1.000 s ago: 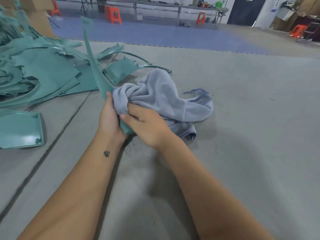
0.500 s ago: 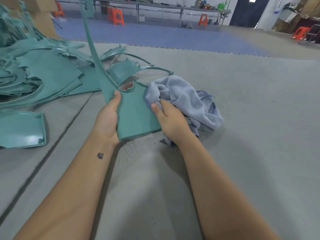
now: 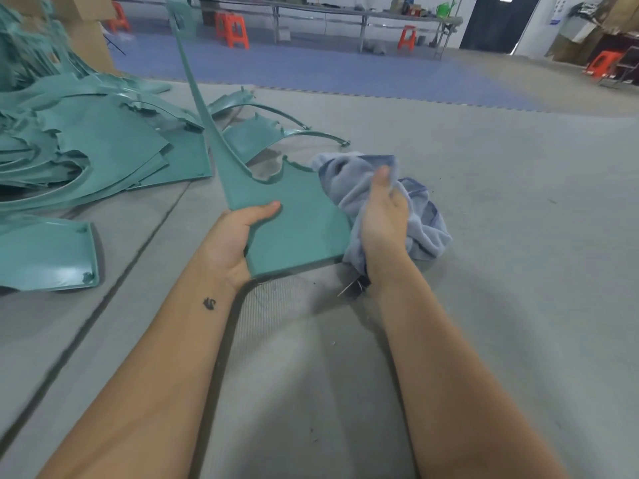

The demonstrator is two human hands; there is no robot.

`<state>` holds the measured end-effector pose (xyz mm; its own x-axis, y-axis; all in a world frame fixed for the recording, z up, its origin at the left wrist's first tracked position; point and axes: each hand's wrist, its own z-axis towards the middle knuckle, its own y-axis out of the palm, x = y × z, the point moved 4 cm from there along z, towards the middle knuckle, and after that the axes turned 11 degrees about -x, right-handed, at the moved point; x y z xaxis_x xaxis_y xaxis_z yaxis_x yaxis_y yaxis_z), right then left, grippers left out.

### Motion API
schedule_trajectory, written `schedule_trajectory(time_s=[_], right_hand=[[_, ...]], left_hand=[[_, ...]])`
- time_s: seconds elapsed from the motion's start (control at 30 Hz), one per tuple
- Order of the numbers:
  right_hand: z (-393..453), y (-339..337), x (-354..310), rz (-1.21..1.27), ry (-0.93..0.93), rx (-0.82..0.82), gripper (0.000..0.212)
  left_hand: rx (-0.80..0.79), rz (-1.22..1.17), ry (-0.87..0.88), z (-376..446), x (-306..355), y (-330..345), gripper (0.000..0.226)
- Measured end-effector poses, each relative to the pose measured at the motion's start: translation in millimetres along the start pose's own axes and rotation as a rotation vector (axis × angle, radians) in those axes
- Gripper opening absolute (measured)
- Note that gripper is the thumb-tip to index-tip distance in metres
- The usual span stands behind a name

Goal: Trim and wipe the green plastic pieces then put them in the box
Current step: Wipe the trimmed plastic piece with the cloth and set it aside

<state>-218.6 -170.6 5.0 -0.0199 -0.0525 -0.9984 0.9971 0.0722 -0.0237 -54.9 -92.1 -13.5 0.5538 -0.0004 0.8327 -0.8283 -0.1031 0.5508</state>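
Note:
My left hand (image 3: pixel 238 236) grips the lower left corner of a green plastic piece (image 3: pixel 297 219), thumb on top. The piece has a flat wide base and a long thin arm rising up and away to the upper left. My right hand (image 3: pixel 383 216) grips a bunched pale blue cloth (image 3: pixel 349 181) against the piece's right edge. A pile of more green plastic pieces (image 3: pixel 86 143) lies at the left. A cardboard box (image 3: pixel 90 32) stands behind the pile at the far left.
A single green panel (image 3: pixel 45 254) lies flat at the left edge. The floor is grey matting (image 3: pixel 484 236) with a dark seam running diagonally at the left. Orange stools (image 3: pixel 231 29) and a long metal table (image 3: pixel 345 15) stand far behind on blue flooring.
The cloth has slid off the piece's face to its right edge, uncovering the flat base. My left thumb now lies across the base and the piece is tilted flatter.

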Motion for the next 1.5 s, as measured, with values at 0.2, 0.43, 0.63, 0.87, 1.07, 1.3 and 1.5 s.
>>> schedule_trajectory(time_s=[0.2, 0.43, 0.63, 0.87, 1.07, 1.3, 1.5], right_hand=[[-9.3, -9.6, -18.7, 0.116, -0.181, -0.06, 0.027], [-43.3, 67.6, -4.2, -0.919, -0.362, -0.675, 0.05], [-54.7, 61.1, -12.3, -0.863, -0.523, -0.597, 0.043], [-43.8, 55.3, 0.5, -0.626, -0.421, -0.668, 0.046], [-22.4, 35.8, 10.1, -0.653, -0.276, -0.502, 0.044], [-17.0, 0.1, -17.0, 0.121, -0.161, 0.087, 0.025], [-18.5, -5.1, -27.9, 0.459, -0.226, 0.145, 0.022]], left_hand=[[0.04, -0.159, -0.047, -0.1, -0.1, -5.8, 0.044], [0.102, -0.088, -0.002, 3.0, -1.5, 2.4, 0.025], [0.131, -0.21, -0.019, 0.7, -2.2, -0.4, 0.042], [0.171, -0.148, -0.065, -0.9, -0.4, -3.1, 0.041], [0.207, -0.092, -0.107, -6.4, 3.8, -12.0, 0.029], [0.121, -0.339, -0.027, -3.1, 12.1, -11.4, 0.026], [-0.026, -0.346, -0.074, -0.5, 12.6, -14.0, 0.032]])
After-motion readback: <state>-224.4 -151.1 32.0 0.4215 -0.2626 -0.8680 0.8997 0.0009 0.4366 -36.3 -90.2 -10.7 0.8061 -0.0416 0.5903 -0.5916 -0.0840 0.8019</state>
